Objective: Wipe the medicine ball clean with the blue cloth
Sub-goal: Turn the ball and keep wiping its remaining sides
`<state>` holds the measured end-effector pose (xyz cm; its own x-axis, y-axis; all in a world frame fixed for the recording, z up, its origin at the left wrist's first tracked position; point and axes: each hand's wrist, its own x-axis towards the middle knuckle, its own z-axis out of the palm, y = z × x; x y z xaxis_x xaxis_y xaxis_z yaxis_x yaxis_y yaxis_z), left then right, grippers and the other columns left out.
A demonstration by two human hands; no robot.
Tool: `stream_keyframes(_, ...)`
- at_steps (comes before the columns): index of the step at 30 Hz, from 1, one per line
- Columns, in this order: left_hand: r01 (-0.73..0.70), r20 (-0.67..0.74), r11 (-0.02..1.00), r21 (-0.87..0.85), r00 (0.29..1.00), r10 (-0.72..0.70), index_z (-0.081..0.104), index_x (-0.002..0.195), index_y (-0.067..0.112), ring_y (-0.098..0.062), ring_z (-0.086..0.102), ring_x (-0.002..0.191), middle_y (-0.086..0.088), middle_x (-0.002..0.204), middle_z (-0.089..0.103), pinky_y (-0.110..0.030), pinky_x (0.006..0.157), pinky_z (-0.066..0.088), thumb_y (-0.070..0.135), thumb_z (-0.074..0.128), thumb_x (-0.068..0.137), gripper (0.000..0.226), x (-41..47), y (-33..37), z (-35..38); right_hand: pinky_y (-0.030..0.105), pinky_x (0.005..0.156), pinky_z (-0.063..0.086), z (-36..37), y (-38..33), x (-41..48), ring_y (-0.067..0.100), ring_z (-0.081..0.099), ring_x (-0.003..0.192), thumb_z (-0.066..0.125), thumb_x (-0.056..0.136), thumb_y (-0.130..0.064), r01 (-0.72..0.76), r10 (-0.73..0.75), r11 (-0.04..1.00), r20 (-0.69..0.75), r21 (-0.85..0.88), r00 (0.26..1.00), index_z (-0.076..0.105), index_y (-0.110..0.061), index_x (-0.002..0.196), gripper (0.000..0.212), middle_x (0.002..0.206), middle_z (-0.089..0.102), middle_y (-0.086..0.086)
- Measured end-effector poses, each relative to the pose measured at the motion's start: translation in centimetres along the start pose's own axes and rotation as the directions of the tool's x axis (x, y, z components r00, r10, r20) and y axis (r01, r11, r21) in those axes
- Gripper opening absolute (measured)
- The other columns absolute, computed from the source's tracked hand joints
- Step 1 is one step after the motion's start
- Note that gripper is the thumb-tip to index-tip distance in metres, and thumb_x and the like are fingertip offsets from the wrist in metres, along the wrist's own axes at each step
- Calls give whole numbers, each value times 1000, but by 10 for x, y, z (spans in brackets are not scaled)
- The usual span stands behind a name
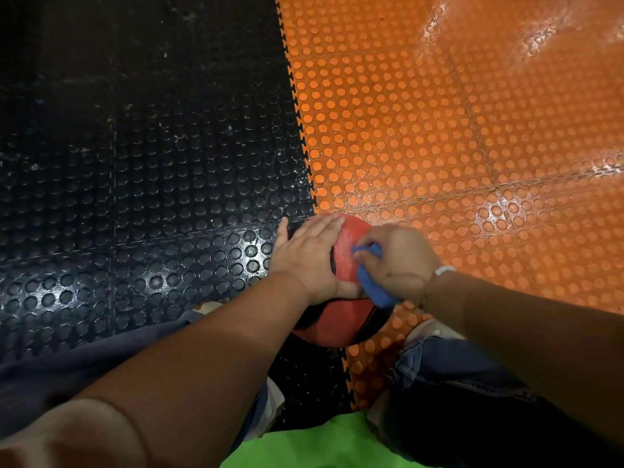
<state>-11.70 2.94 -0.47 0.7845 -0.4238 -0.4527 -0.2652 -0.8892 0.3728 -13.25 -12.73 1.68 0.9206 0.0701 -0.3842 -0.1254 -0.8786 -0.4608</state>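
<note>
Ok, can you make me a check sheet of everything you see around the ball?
Surface: black studded rubber floor mat joined to orange studded rubber floor mat.
Job's things: round red-and-black rubber medicine ball sits at the mats' seam; crumpled blue cloth is pressed against it.
Clutter: nothing seen.
Hands: left hand lies flat on the ball; right hand grips the cloth.
Cables: nothing seen.
Surroundings: the person's blue jeans; green fabric at the bottom edge.

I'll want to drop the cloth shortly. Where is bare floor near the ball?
Bare: the black studded rubber mat left of the red-and-black medicine ball, and the orange studded rubber mat beyond and right of it. Crowded: the near side, between jeans-clad legs.
</note>
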Motion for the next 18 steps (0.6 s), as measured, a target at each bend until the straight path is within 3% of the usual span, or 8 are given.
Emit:
stream_keyframes(2,-4,-4,1000,-13,1000,4,0,152,33,-4,-1,145,18,158,0,-44,112,-18,79,59,63,116,2,-2,0,27,81,42,4,-2,-5,22,57,100,57,90,-26,4,-5,1000,25,25,1000,68,-17,100,18,105,66,4)
stream_keyframes(6,2,-10,999,-49,1000,-3,0,152,32,-5,-2,145,17,158,-1,-45,115,-12,83,57,61,119,3,1,3,25,69,38,-8,16,16,25,60,92,57,90,-26,-269,286,946,-79,181,955,68,-11,96,20,96,68,10)
stream_keyframes(8,10,-20,999,-53,1000,-11,1,152,31,-7,-2,145,16,159,0,-46,116,-11,82,58,61,119,5,3,5,25,68,37,-4,13,17,25,59,91,56,91,-26,-267,278,957,-106,111,955,67,-12,98,20,98,67,11)
stream_keyframes(10,8,-13,998,-55,1000,-8,1,152,31,-6,-2,145,17,158,0,-46,116,-10,82,58,61,119,5,0,5,26,72,43,3,4,8,25,59,93,57,90,-27,-165,171,984,-108,66,979,67,-16,97,17,100,67,8)
stream_keyframes(13,-11,9,999,-51,1000,11,0,152,32,-5,-4,145,18,158,-3,-45,115,-12,81,59,61,119,0,-2,4,29,80,46,-1,9,1,22,59,95,60,88,-27,-85,87,992,-20,98,996,68,-17,94,15,100,67,5)
stream_keyframes(18,-8,-3,998,-64,1000,8,-1,152,32,-6,-5,145,17,158,-2,-46,117,-11,81,60,61,120,-3,5,9,25,71,38,-4,38,11,27,58,93,60,89,-26,-308,316,946,-83,99,945,68,-11,95,18,102,68,12)
